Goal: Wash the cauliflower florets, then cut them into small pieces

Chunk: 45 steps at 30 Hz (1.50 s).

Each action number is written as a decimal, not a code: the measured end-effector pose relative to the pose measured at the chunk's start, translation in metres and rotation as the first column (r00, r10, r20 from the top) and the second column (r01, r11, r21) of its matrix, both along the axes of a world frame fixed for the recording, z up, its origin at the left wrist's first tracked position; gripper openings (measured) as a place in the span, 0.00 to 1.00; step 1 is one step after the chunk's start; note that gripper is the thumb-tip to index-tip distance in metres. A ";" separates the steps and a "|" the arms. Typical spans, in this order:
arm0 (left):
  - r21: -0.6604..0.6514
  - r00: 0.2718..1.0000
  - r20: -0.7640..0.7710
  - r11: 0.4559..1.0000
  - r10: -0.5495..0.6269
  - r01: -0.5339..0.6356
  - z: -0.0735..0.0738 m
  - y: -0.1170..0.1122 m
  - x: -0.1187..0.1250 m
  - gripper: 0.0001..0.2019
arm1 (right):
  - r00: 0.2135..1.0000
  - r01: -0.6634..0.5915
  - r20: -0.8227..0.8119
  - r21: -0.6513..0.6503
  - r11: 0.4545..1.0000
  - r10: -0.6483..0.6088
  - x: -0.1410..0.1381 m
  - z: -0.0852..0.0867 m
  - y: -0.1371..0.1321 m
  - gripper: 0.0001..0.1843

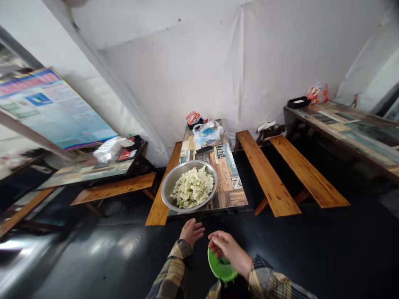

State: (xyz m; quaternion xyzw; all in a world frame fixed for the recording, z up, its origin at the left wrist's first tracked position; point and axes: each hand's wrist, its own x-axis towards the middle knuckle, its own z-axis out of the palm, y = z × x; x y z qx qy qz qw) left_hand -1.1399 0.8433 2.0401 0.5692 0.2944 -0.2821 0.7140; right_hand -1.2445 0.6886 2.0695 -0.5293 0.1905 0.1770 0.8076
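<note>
- So the person's left hand (192,231) is just off the near edge of the tabletop (232,195), fingers stretched out and a bit apart, pointing over toward the other hand. Small gap between the two hands, not touching.
- Right hand (229,247) hangs over the green bin (222,270), fingers loosely curved, not clamped on anything I can see. It covers part of the bin's opening, so I can't make out what's inside.
- The big metal bowl (168,191) sits at the near left corner of the tabletop, piled with cauliflower pieces (193,189). From here its left rim pokes past the tabletop's side and overlaps the wooden bench (157,211), and its near rim is right about at the front edge. Pretty tight corner tbh.
- Right of the bowl there's a strip of patterned planks running to the near right corner, so that's the roomier side.
- Far end is more cluttered: a clear plastic bag (208,135), a red-and-white packet (193,117) and a dark flat thing (205,150) nearer the bowl.
- Two more benches (268,174) run side by side off to the right, dark gap between them. Shiny dark floor (124,249) opens out wide to the left.
</note>
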 end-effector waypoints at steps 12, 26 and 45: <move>-0.082 0.996 -0.020 0.993 0.088 -0.090 -0.014 0.009 -0.062 0.16 | 0.995 -0.057 -0.095 -0.196 0.979 0.039 -0.041 -0.007 -0.060 0.30; -0.013 0.723 0.063 0.725 0.688 -0.689 -0.024 -0.130 0.067 0.08 | 0.926 -0.379 -0.094 -0.233 0.896 0.367 0.140 -0.012 -0.238 0.27; -0.031 0.505 0.003 0.505 0.863 -0.863 -0.031 -0.170 0.086 0.09 | 0.859 -0.512 -0.186 -0.266 0.817 0.477 0.191 0.008 -0.290 0.26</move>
